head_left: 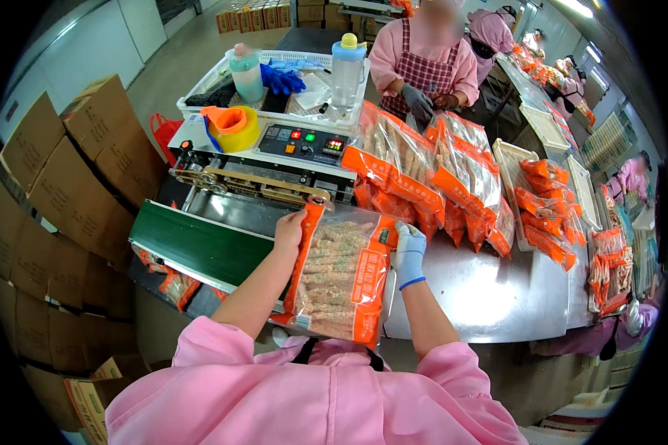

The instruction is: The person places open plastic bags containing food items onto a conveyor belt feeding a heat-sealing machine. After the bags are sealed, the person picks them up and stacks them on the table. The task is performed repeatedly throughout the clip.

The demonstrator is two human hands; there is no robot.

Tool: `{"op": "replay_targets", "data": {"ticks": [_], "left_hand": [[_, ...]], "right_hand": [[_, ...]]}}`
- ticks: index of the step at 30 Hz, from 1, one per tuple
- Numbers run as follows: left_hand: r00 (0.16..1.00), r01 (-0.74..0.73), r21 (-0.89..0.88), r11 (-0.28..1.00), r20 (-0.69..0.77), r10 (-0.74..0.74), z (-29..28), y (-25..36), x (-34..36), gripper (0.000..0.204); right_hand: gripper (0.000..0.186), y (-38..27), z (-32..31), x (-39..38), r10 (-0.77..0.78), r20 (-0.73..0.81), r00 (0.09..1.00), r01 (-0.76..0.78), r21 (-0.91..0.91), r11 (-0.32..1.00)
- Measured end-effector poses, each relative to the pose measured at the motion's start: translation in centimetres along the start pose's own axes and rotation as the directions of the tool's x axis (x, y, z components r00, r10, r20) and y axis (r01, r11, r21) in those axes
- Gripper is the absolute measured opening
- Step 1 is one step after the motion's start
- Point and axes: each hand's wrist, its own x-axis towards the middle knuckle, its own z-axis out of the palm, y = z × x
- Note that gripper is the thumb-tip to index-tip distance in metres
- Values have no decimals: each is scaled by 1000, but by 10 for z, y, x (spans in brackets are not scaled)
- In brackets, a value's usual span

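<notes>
A large clear bag with orange edges (338,278), filled with stacked crumb-coated sticks, hangs upright between my hands in front of my chest. My bare left hand (289,233) pinches its upper left corner, close to the end of the sealing machine (274,167). On the opposite upper corner, my right hand (410,251), in a pale blue glove, is closed. The bag's top edge is near the machine's roller end; whether they touch I cannot tell. The machine's green conveyor belt (200,245) runs to the left of the bag.
Similar filled bags (453,174) are piled on the metal table (482,297) to the right. Tape rolls (234,127) sit atop the machine, before a white basket (193,95) with bottles. Across stands a gloved co-worker (423,67). Cardboard boxes (74,200) stack at left.
</notes>
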Motion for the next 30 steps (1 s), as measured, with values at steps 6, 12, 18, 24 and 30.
{"op": "replay_targets", "data": {"ticks": [6,12,18,24,30], "left_hand": [[999,15,18,1000,-43,-15,-46,19,21,25],[997,-7,56,998,-70,11,-96,47,41,25],[981,-191,300,935,25,192,-161,78,35,40],[694,-647,354,676,-94,714,-176,119,-105,44],[675,-674,295,677,-126,727,-130,116,-141,38]], "right_hand": [[19,10,48,-6,16,83,996,-13,-36,999],[16,14,101,-19,7,188,982,0,-35,999],[27,-17,120,-46,180,362,914,-157,-92,983],[32,-90,24,3,-874,108,474,747,-575,334],[26,-117,-44,106,-812,275,515,529,-847,48]]}}
